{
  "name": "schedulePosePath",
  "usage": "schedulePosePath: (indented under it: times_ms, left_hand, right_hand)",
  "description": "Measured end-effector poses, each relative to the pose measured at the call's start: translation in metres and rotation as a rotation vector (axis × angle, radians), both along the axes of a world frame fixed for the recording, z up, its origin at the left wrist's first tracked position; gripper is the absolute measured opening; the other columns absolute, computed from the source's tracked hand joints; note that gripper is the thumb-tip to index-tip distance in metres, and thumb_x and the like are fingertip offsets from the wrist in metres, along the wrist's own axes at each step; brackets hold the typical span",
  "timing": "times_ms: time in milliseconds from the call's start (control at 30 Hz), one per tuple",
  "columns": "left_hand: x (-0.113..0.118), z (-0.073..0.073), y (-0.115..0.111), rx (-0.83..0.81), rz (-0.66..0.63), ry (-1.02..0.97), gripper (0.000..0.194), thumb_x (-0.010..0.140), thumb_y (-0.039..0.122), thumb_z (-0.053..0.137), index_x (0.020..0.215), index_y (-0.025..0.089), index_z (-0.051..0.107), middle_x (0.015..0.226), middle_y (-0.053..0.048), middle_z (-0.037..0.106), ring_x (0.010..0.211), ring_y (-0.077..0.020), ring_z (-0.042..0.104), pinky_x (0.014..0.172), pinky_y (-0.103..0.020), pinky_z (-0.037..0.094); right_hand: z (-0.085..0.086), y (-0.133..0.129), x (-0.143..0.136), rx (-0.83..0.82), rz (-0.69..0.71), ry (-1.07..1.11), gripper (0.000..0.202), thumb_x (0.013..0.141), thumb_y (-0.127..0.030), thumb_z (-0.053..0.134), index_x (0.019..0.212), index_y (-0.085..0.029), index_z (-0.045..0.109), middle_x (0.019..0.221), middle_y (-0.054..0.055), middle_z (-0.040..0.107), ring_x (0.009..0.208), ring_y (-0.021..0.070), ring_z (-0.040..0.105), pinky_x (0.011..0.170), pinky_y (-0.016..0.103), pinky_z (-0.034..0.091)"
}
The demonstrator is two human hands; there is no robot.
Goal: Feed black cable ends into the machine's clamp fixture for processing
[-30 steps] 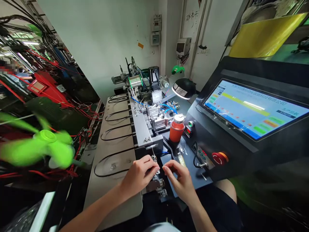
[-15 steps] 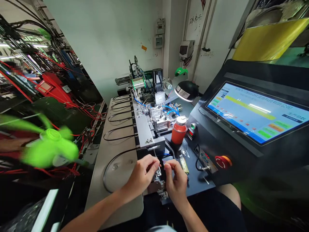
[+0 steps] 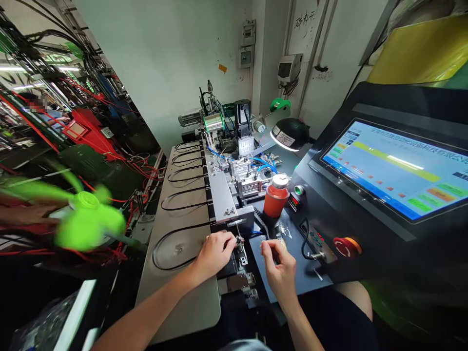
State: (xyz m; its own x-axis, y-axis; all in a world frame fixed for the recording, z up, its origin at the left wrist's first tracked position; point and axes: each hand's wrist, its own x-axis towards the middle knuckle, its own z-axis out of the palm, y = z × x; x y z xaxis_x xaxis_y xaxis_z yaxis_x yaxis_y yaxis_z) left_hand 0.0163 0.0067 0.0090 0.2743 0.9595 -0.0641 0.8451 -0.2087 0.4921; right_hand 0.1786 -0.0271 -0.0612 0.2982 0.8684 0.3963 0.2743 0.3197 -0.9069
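My left hand (image 3: pixel 216 252) is closed at the small metal clamp fixture (image 3: pixel 241 251) on the machine's near end. The nearest looped black cable (image 3: pixel 158 241) runs under this wrist to my fingers, which are pinched around its end; the tip itself is hidden. To the right of the fixture, my right hand (image 3: pixel 281 267) is raised above the dark machine top, thumb and index finger pressed together. Whatever sits between them is too small to make out. The two hands are apart.
More black cable loops lie on the beige table (image 3: pixel 190 302) at left. An orange-red bottle (image 3: pixel 276 197), a black lamp (image 3: pixel 290 134), a touchscreen (image 3: pixel 398 165) and a red stop button (image 3: pixel 346 247) stand right. A green fan (image 3: pixel 87 219) spins at far left.
My hands have moved apart: the left has shifted forward onto the fixture, the right away to the right. The nearest cable loop has changed shape. The view has turned slightly.
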Motion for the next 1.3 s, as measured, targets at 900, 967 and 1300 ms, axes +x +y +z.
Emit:
schedulePosePath:
  times_ms: [900, 967, 1300]
  left_hand:
    - [0.004, -0.005, 0.001, 0.063, 0.006, 0.117, 0.025, 0.091, 0.018, 0.045, 0.074, 0.018, 0.064, 0.076, -0.002, 0.067, 0.072, -0.0157, 0.061, 0.066, -0.024, 0.037]
    - [0.004, -0.005, 0.001, 0.064, 0.003, 0.115, 0.025, 0.091, 0.018, 0.045, 0.073, 0.017, 0.063, 0.076, -0.003, 0.067, 0.072, -0.0158, 0.061, 0.067, -0.024, 0.038]
    - [0.006, -0.004, 0.005, 0.06, -0.005, 0.127, 0.026, 0.091, 0.018, 0.046, 0.071, 0.017, 0.063, 0.073, -0.002, 0.066, 0.069, -0.0153, 0.06, 0.064, -0.025, 0.037]
  right_hand:
    - [-0.004, 0.024, -0.016, 0.0, 0.258, -0.005, 0.022, 0.092, -0.023, 0.044, 0.086, -0.017, 0.064, 0.074, 0.002, 0.056, 0.061, 0.0143, 0.049, 0.056, 0.025, 0.037]
    - [-0.003, 0.02, -0.016, 0.025, 0.261, -0.006, 0.022, 0.092, -0.021, 0.044, 0.089, -0.017, 0.066, 0.074, 0.002, 0.056, 0.062, 0.0146, 0.05, 0.055, 0.025, 0.038]
    - [-0.007, 0.032, -0.018, -0.08, 0.291, 0.02, 0.032, 0.094, -0.032, 0.044, 0.065, -0.02, 0.047, 0.059, -0.004, 0.042, 0.054, 0.0115, 0.038, 0.051, 0.025, 0.029]
